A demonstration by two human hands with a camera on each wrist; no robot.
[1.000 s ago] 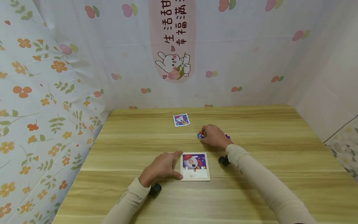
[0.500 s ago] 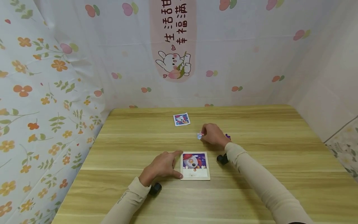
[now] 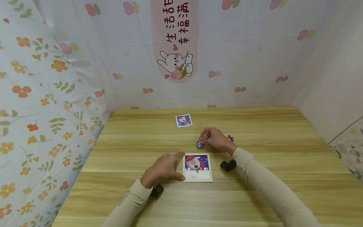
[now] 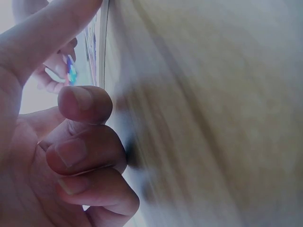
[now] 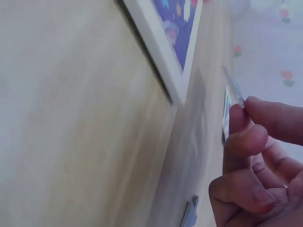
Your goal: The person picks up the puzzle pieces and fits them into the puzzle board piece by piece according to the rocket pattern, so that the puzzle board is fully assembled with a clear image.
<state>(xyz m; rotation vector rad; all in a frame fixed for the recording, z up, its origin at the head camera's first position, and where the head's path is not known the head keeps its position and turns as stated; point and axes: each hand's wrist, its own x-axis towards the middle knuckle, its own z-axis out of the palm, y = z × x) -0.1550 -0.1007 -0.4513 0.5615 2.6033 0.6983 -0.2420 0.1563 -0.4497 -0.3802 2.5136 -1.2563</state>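
Observation:
A square puzzle tray (image 3: 198,180) lies in front of me, its upper part filled with an owl-like picture and a pale base bare below. My left hand (image 3: 161,168) rests at the tray's left side, thumb and index finger spread apart and touching its left corners; the other fingers curl under in the left wrist view. Beyond the tray, my right hand (image 3: 216,138) pinches a colourful jigsaw piece (image 3: 199,143) between thumb and index finger, raised off the table. The right wrist view shows this piece edge-on, beside the tray's pale rim (image 5: 156,52).
More purple jigsaw pieces (image 3: 230,138) lie behind the right hand, partly hidden by it. A small picture card (image 3: 183,120) lies farther back on the wooden table (image 3: 136,142). Patterned cloth (image 3: 124,56) hangs behind the table and along its left side.
My right hand has picked up the jigsaw piece, tilted it and moved it slightly left and nearer the tray. The left hand and tray have stayed in place.

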